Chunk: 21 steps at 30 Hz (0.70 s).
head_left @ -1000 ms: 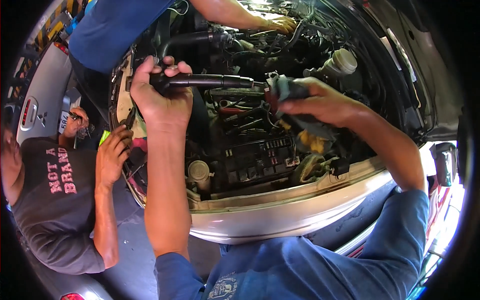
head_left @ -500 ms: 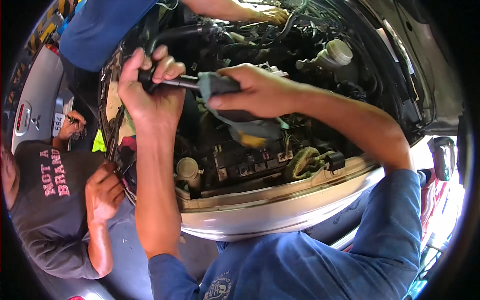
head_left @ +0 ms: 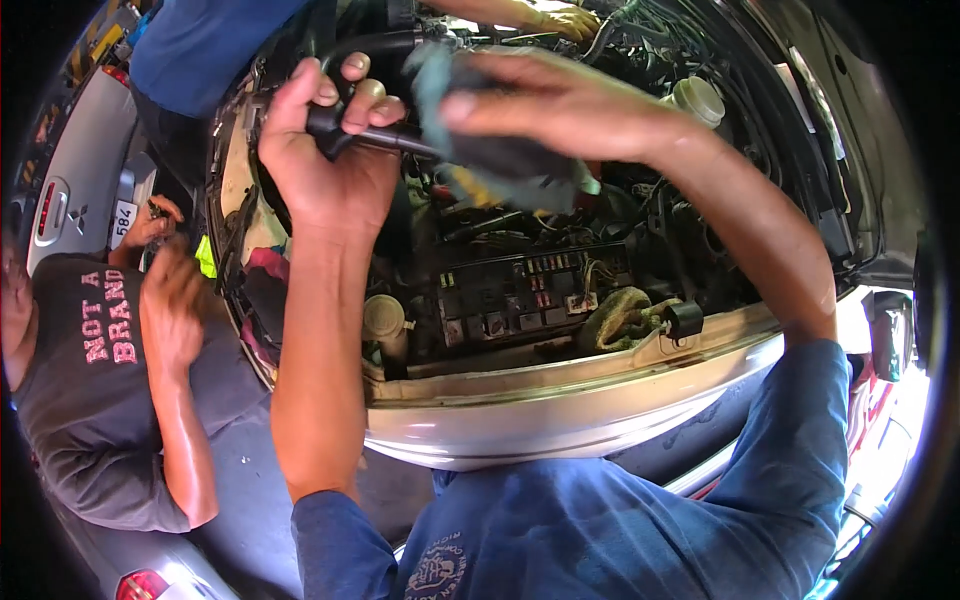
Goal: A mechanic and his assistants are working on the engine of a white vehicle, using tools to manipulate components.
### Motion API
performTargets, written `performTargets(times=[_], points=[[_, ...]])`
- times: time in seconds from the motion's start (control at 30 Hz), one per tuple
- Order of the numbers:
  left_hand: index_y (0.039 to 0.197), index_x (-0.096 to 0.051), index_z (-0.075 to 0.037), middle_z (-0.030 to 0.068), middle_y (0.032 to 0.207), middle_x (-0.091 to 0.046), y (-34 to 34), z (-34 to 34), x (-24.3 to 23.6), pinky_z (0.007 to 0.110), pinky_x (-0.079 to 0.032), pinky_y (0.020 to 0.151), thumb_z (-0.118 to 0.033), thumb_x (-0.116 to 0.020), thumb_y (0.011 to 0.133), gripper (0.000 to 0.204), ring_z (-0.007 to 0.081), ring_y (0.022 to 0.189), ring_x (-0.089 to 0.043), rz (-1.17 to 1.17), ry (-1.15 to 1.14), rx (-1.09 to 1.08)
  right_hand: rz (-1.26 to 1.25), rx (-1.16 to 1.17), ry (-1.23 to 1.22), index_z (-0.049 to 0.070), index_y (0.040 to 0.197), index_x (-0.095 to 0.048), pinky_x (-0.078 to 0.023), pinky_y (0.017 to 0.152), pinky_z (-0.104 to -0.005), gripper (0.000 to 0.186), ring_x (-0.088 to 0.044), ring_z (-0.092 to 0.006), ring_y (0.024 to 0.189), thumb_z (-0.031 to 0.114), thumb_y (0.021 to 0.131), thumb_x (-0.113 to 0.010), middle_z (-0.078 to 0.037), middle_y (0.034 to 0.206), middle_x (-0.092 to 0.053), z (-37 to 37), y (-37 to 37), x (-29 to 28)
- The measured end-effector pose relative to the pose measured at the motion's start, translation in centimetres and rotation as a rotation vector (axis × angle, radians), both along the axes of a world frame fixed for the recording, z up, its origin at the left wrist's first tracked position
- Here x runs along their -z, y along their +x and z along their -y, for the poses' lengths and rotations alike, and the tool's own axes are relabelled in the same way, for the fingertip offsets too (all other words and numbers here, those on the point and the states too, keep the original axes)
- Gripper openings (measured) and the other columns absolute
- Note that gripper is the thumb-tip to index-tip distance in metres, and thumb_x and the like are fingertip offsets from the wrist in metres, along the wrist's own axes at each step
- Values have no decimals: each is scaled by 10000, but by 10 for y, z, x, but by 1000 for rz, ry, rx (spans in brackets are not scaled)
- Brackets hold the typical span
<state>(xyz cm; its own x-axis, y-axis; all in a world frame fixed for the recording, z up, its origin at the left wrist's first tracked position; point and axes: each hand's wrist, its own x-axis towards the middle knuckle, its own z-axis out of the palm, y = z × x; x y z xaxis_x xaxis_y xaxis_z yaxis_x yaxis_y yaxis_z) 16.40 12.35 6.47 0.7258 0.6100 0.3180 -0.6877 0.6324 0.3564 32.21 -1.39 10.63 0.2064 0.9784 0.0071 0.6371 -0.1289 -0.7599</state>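
Note:
Over the open engine bay, my left hand (head_left: 335, 180) is palm up, its fingers curled round the thick black end of a dark metal rod (head_left: 400, 139). The rod points right, toward a grey-green rag (head_left: 520, 178). My right hand (head_left: 560, 105), smeared by motion, has its fingers closed on the rag, which covers the rod's far end. That end is hidden, so I cannot tell what the whole part is.
Below the rag lies a fuse box (head_left: 535, 295), beside a coiled fuzzy hose or strap (head_left: 618, 318). Capped reservoirs stand at the front left (head_left: 384, 316) and far right (head_left: 698, 102). A co-worker's hand (head_left: 570, 22) reaches in at the back; another person (head_left: 110, 390) is at left.
Both my hands have moved up and slightly right with the rod and rag. More of the fuse box shows now. The person at left has raised a hand.

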Motion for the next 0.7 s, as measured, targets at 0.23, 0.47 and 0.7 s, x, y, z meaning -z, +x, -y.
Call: performTargets(times=[0.23, 0.47, 0.7], points=[[715, -484, -80, 105, 800, -558, 3, 5, 2, 345, -478, 701, -153, -614, 846, 198, 165, 631, -499, -147, -65, -185, 70, -348, 209, -18, 1074, -543, -455, 766, -295, 389, -511, -108, 818, 301, 891, -673, -72, 873, -595, -24, -32, 18], [721, -472, -90, 114, 830, -579, 17, 17, 12, 345, -455, 662, -154, -617, 840, 198, 174, 622, -488, -216, -97, -94, 30, -269, 166, -48, 989, -542, -459, 667, -365, 405, -537, -205, 673, 308, 861, -688, -187, 752, -582, -3, -19, 29], [711, -464, -85, 115, 823, -557, 3, -11, 8, 324, -448, 626, -143, -623, 835, 210, 153, 594, -460, -87, -260, -47, 191, -148, -49, -6, 1015, -531, -422, 627, -316, 314, -447, -126, 658, 249, 890, -667, -92, 715, -540, 27, -9, 9]])
